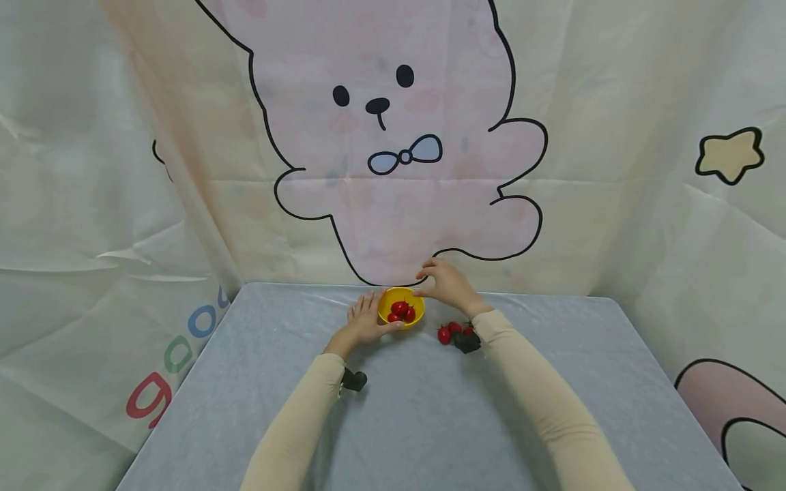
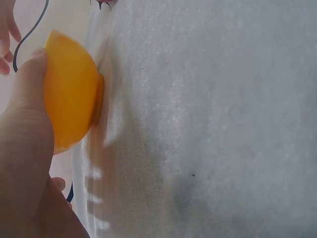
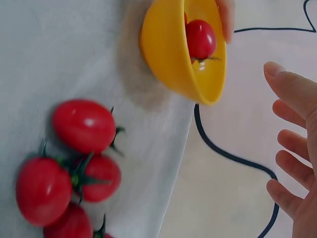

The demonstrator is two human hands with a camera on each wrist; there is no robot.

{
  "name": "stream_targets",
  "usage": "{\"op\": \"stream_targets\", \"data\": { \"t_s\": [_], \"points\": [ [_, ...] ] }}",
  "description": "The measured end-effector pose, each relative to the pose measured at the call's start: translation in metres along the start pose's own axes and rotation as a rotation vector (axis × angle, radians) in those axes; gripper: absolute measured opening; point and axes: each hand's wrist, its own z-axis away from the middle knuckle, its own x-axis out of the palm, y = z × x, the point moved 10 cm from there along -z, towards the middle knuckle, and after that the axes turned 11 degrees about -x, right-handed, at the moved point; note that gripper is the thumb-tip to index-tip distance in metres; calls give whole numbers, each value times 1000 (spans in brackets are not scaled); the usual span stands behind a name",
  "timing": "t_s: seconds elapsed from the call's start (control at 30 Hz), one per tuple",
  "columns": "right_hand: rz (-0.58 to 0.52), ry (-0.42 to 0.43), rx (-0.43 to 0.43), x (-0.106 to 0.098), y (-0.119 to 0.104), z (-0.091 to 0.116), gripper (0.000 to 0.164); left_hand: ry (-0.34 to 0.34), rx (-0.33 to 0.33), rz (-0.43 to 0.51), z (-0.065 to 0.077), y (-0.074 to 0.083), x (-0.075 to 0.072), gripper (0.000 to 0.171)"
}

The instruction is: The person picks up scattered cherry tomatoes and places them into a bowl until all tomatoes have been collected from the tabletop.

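Observation:
A small yellow bowl (image 1: pixel 383 315) stands at the back of the table with a few cherry tomatoes (image 1: pixel 400 307) in it. My left hand (image 1: pixel 366 322) holds the bowl from its left side, thumb along the near rim; in the left wrist view the thumb (image 2: pixel 32 82) lies against the yellow wall. Above and to the right of the bowl is my right hand (image 1: pixel 450 283), its fingers loosely bent and holding nothing. The right wrist view shows that hand (image 3: pixel 302 144) apart from the bowl (image 3: pixel 166 49). One tomato (image 3: pixel 200 39) is visible inside there.
More cherry tomatoes (image 1: pixel 444 335) with green stems lie in a cluster right of the bowl, partly hidden by the right wrist camera (image 1: pixel 468 341). A grey cloth covers the table (image 1: pixel 405 423). A printed curtain (image 1: pixel 393 225) hangs just behind its back edge.

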Motion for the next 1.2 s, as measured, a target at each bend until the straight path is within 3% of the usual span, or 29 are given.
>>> {"op": "stream_targets", "data": {
  "t_s": [0.4,1.2],
  "points": [
    [-9,18,80,-13,32,27,40,-8,16,10,2,3,-2,101],
    [-15,3,116,-17,76,76,40,-3,10,9,3,3,-3,100]
  ]
}}
